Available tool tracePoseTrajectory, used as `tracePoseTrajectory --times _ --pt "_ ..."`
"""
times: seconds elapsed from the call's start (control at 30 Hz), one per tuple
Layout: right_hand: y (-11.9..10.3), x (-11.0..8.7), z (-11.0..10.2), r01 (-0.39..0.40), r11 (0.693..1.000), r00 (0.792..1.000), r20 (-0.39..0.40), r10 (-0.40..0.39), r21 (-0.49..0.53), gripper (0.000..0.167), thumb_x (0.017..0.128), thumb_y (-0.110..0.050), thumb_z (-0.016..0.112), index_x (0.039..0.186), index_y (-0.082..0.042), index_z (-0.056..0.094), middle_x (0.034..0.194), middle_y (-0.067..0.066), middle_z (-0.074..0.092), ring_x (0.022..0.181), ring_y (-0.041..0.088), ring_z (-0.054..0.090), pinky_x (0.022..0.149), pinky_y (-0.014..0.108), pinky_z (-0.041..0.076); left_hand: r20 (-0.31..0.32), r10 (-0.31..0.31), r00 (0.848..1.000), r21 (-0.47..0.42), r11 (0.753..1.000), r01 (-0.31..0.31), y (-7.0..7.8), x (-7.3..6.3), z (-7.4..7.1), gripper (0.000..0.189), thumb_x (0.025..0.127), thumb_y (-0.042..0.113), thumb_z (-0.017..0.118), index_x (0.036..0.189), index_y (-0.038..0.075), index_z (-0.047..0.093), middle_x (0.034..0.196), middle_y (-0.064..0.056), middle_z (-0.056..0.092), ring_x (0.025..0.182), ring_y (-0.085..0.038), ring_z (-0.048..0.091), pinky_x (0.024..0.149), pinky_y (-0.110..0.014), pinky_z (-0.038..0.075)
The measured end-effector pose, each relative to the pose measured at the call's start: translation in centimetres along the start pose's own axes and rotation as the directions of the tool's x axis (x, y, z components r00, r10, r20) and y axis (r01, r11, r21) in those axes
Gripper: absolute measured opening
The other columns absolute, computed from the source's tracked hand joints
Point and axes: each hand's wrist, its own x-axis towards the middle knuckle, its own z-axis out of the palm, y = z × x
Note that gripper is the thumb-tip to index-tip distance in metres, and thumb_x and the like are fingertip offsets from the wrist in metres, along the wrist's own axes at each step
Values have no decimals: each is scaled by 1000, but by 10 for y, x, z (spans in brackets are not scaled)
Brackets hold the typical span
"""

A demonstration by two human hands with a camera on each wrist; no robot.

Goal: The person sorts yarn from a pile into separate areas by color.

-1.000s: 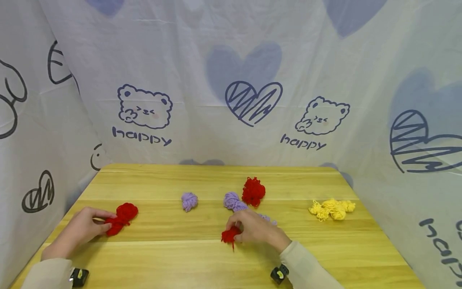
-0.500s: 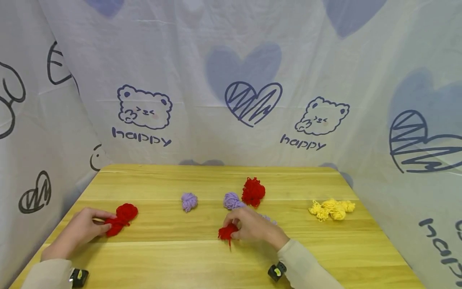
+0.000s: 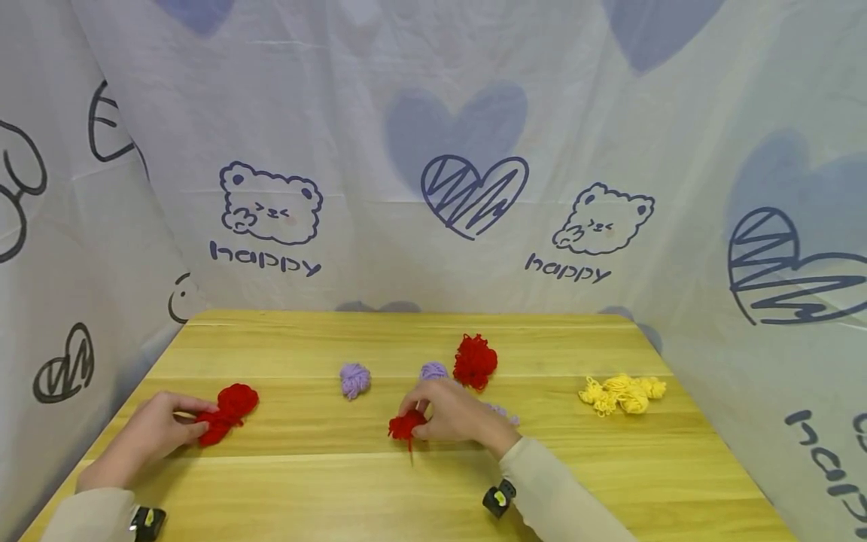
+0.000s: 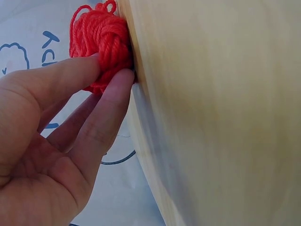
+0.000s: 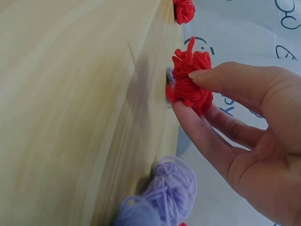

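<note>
At the left of the table, my left hand (image 3: 152, 427) has thumb and fingers on the near end of a red yarn bundle (image 3: 237, 401). The left wrist view shows the fingertips pinching the looped red strands, close against the wood. Near the table's middle, my right hand (image 3: 450, 410) pinches a small red yarn ball (image 5: 194, 84) between thumb and fingers, a loose strand hanging from it. In the right wrist view a gap with a shadow shows between this ball and the tabletop. Behind the right hand, lilac yarn (image 3: 433, 371) is partly hidden.
A lone lilac yarn ball (image 3: 355, 380) lies left of the right hand. Farther back is a loopy red yarn clump (image 3: 476, 362), and yellow yarn (image 3: 625, 393) lies at the right. A printed white curtain (image 3: 366, 226) hangs behind the wooden table (image 3: 305, 497).
My right hand has moved left and slightly away from me, carrying the small red yarn ball and covering more of the lilac yarn. The left hand stays where it was.
</note>
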Motion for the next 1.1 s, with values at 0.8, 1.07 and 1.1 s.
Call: tracePoseTrajectory --times 0.8,1.07,1.1 --pt "-18 66 31 -8 993 999 -42 13 114 25 87 -9 82 111 -15 80 108 -3 77 91 7 64 75 13 53 18 -10 1000 1 1000 10 1 3 -1 31 88 5 76 117 -6 74 113 -30 72 85 -18 72 63 -23 57" --pt "-29 93 44 50 993 995 -90 -40 104 23 85 -11 85 108 -12 80 107 1 76 85 4 65 77 10 51 16 -20 1000 6 1000 20 -2 3 -3 32 87 6 77 117 -5 74 113 -30 73 85 -18 72 64 -23 57" --pt "-31 96 46 54 993 995 -94 -44 108 23 85 -10 85 107 -12 80 105 2 76 83 5 64 76 10 51 15 -21 1000 7 1000 21 -2 3 -3 32 87 6 77 117 -5 75 113 -30 73 85 -18 72 64 -23 57"
